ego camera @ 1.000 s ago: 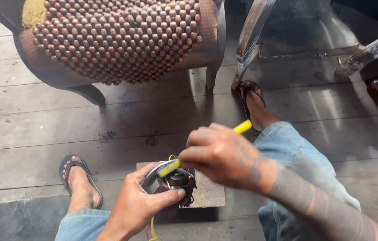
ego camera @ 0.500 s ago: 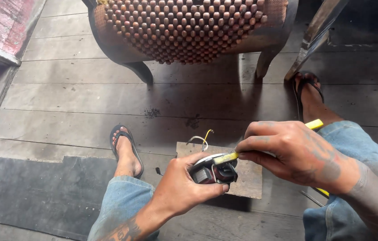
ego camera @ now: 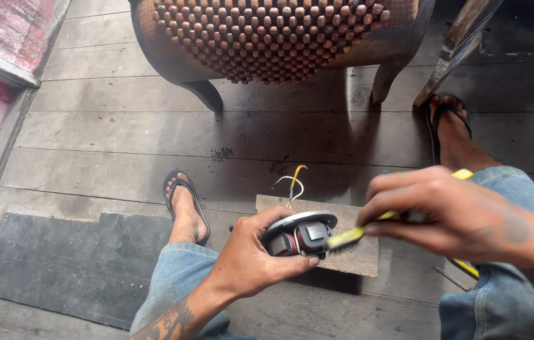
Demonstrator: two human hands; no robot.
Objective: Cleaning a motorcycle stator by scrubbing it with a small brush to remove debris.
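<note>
Head view: a small coil assembly (ego camera: 297, 236), round with a pale metal rim and dark red windings, is cupped in the left hand (ego camera: 251, 258), fingers curled under and thumb clamped over the rim. It is held tilted, open face toward the right hand, probably so the windings are exposed to the tool. Thin yellow and white wires (ego camera: 292, 182) stick up from its far side, kept away from the working face.

A yellow-handled brush (ego camera: 349, 237) is pinched in the right hand (ego camera: 449, 217), fingers closed around the handle, bristle end touching the assembly's right side. The right hand is motion-blurred.

The assembly is held just above the near left part of a small wooden board (ego camera: 358, 252) lying on the plank floor (ego camera: 122, 138) between the knees; the board likely serves as a rest.

Edges and room: the board's right edge is near the right knee, with a thin metal rod (ego camera: 449, 277) on the floor just beside it. A dark rubber mat (ego camera: 59, 264) lies at the left, its edge beside the left foot (ego camera: 185, 204). A beaded chair (ego camera: 279, 38) stands well apart ahead. Open floor is left between chair legs and board.
</note>
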